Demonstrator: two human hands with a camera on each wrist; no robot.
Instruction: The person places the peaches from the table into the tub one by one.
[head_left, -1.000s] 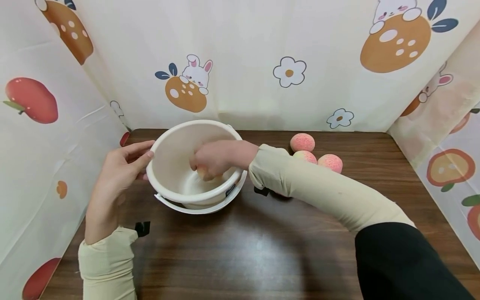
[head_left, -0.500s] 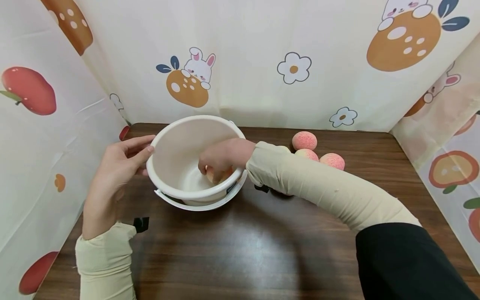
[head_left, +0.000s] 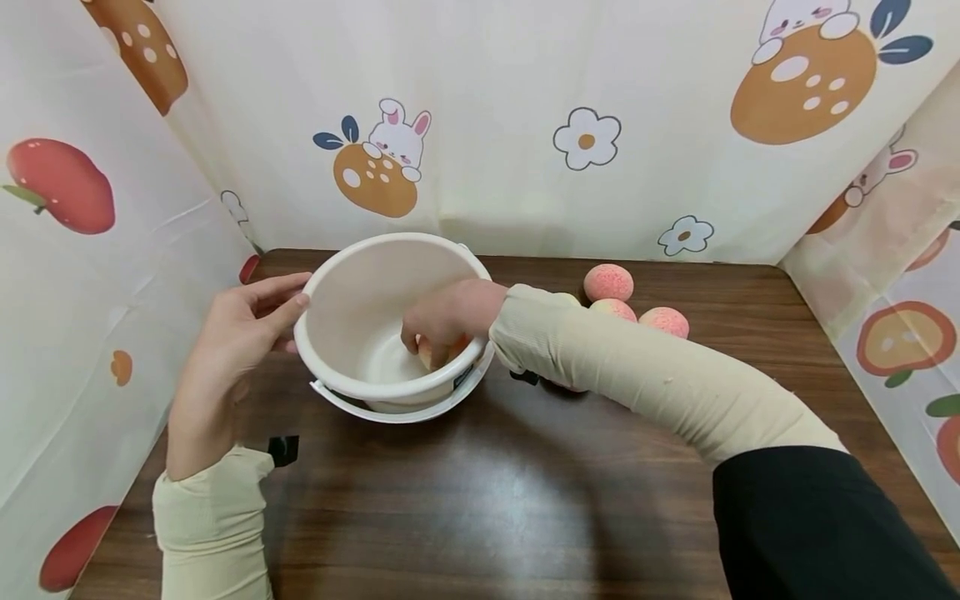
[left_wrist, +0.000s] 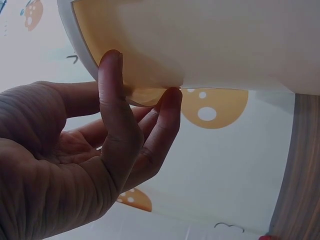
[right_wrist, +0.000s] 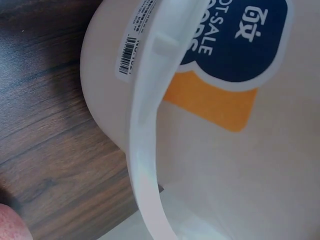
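Observation:
A white plastic bucket (head_left: 352,379) stands at the back left of the brown table, its handle (head_left: 408,414) hanging down around the front. My left hand (head_left: 243,325) holds the bucket's left side at the rim. In the left wrist view, the thumb and curled fingertips (left_wrist: 172,97) of that hand touch the bucket wall. Down inside the bucket, my right hand (head_left: 442,317) grips a peach (head_left: 425,353) close to the right wall; the hand covers most of the fruit. The right wrist view shows only the labelled outside (right_wrist: 200,155) of the bucket, not the hand.
Pink peaches, among them one at the back (head_left: 608,283) and one farther right (head_left: 665,322), lie on the table (head_left: 450,517) beyond my right forearm, which partly hides others. A patterned curtain (head_left: 510,192) encloses the table's back and sides.
My right hand has shifted slightly right inside the bucket with the peach, towards its right wall. The left hand keeps its place at the rim. The head view has moved a little.

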